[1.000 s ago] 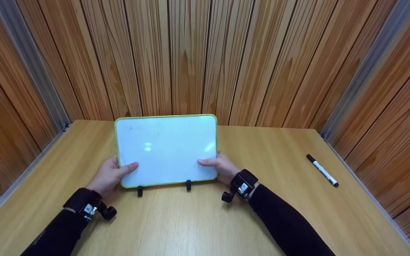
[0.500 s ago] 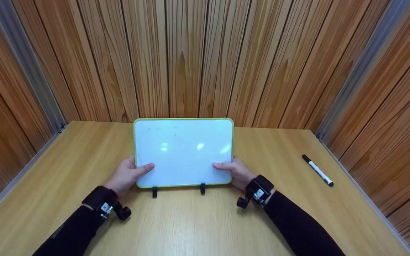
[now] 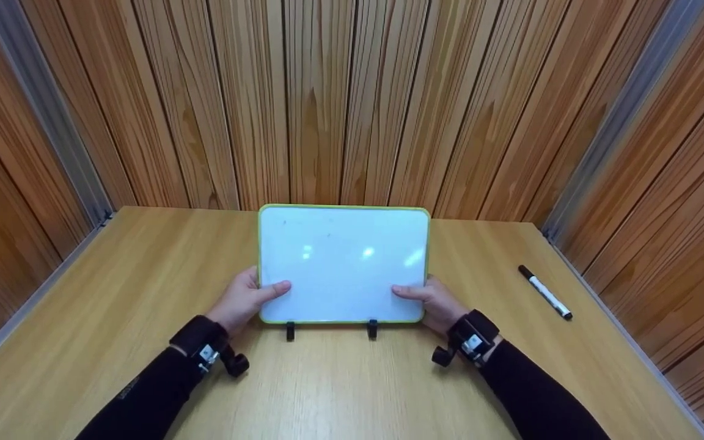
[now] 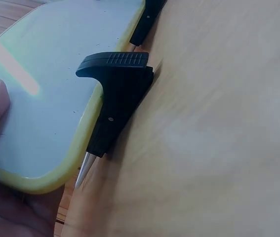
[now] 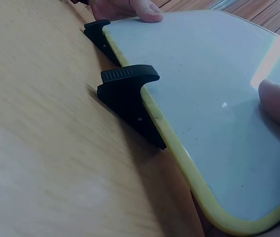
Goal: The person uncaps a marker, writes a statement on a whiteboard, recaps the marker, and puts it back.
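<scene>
A small whiteboard [image 3: 343, 263] with a yellow-green rim leans back at the middle of the table, its lower edge sitting in two black stand hooks [image 3: 290, 331]. My left hand [image 3: 245, 300] grips its left side, thumb on the white face and the other fingers behind. On the opposite side my right hand [image 3: 437, 300] holds it the same way. Both wrist views show the thumbs on the face and a black hook [image 4: 117, 98] over the yellow rim; the rest of the stand is mostly hidden behind the board. Faint specks mark the white surface.
A black-and-white marker [image 3: 545, 293] lies capped on the right part of the wooden table [image 3: 340, 391]. Wood-panelled walls [image 3: 321, 104] rise at the back and both sides. Metal strips [image 3: 621, 360] run along the table's side edges.
Both hands have moved to the right, carrying the whiteboard and its stand hooks along. The board, tilted slightly at first, now sits nearly level. The marker stays where it lay.
</scene>
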Demonstrator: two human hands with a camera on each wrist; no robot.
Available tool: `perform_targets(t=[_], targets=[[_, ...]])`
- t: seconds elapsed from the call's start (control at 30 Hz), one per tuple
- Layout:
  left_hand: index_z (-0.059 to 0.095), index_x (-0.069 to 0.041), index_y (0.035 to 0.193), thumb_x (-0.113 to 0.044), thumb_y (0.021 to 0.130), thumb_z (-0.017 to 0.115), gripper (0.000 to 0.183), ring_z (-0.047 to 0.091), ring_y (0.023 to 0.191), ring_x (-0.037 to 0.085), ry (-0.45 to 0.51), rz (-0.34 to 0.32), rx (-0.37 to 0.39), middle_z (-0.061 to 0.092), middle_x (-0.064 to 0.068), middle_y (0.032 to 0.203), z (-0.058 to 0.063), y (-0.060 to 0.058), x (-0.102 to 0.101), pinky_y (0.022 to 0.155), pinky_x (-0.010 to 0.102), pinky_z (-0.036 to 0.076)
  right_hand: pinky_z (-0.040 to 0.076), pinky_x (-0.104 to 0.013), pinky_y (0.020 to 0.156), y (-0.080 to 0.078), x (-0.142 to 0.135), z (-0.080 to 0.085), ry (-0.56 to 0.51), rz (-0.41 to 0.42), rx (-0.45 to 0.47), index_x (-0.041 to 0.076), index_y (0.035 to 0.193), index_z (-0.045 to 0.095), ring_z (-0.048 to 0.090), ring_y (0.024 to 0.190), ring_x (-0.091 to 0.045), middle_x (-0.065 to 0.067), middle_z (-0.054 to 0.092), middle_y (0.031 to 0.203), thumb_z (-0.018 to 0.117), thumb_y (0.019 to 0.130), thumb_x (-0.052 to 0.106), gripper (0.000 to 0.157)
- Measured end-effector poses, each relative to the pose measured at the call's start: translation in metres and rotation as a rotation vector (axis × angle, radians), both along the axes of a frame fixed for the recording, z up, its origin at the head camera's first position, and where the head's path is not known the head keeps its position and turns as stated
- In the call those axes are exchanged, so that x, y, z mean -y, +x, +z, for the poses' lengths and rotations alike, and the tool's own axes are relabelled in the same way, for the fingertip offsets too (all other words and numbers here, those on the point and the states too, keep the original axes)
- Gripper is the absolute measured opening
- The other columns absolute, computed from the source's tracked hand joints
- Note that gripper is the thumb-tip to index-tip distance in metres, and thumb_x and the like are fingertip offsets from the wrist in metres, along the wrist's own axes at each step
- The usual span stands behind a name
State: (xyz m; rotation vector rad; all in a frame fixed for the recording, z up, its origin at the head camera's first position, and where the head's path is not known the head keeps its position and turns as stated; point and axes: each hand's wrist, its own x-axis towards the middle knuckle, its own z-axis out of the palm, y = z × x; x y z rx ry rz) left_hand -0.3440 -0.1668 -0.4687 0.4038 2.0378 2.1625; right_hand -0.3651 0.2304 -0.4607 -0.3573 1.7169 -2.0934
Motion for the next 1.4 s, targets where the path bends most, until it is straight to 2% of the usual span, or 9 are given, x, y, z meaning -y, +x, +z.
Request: perform_targets(t=[0.3,0.47,0.7,0.9,1.23,1.4], targets=[[0.056,0.008,0.151,-0.013,0.109,0.074,0.05,0.077,0.12,0.023,0.006,-0.01,-0.008,0.076,0.02,0.137,0.0,0.009,-0.004,0.099,0.035,0.064,0.057,-0.046,0.113,0.014,-0.002,-0.008,-0.017,-0.032,-0.038,0.011,0.139,0.062,0.072,0.131,-0.029,-0.01,0.076,0.138,0.07,0.108,0.007,0.032],[0.057,0.007,0.151,-0.013,0.109,0.074,0.05,0.077,0.121,0.024,0.003,-0.034,-0.016,0.075,0.02,0.138,-0.002,0.015,-0.007,0.099,0.036,0.064,0.057,-0.043,0.113,0.025,-0.005,-0.012,-0.006,-0.064,-0.042,0.012,0.138,0.062,0.072,0.13,-0.027,-0.008,0.077,0.136,0.071,0.108,0.007,0.032],[0.056,0.008,0.152,-0.014,0.109,0.075,0.052,0.076,0.122,0.026,0.0,-0.033,-0.011,0.074,0.021,0.14,-0.001,0.023,-0.01,0.1,0.036,0.063,0.055,-0.046,0.115,0.036,-0.011,-0.012,0.002,-0.047,-0.068,0.013,0.144,0.059,0.07,0.134,-0.03,-0.01,0.075,0.142,0.069,0.109,0.009,0.036],[0.055,0.01,0.152,-0.012,0.109,0.074,0.051,0.077,0.121,0.027,0.009,-0.053,-0.015,0.073,0.023,0.14,-0.003,0.026,-0.013,0.101,0.038,0.064,0.056,-0.046,0.113,0.044,-0.014,-0.014,0.004,-0.059,-0.091,0.013,0.14,0.061,0.072,0.131,-0.029,-0.009,0.076,0.138,0.068,0.11,0.007,0.032],[0.056,0.01,0.15,-0.013,0.109,0.074,0.05,0.077,0.121,0.028,0.003,-0.058,-0.022,0.074,0.024,0.139,-0.002,0.026,-0.013,0.1,0.038,0.064,0.058,-0.046,0.112,0.047,-0.014,-0.015,-0.013,-0.078,-0.09,0.013,0.138,0.062,0.074,0.128,-0.029,-0.008,0.078,0.136,0.068,0.109,0.006,0.03],[0.058,0.011,0.148,-0.011,0.109,0.074,0.047,0.077,0.119,0.024,-0.002,-0.055,-0.04,0.075,0.022,0.136,-0.002,0.026,-0.011,0.098,0.036,0.064,0.058,-0.046,0.111,0.046,-0.011,-0.014,-0.002,-0.078,-0.097,0.015,0.138,0.063,0.073,0.129,-0.029,-0.008,0.078,0.136,0.068,0.109,0.007,0.031]])
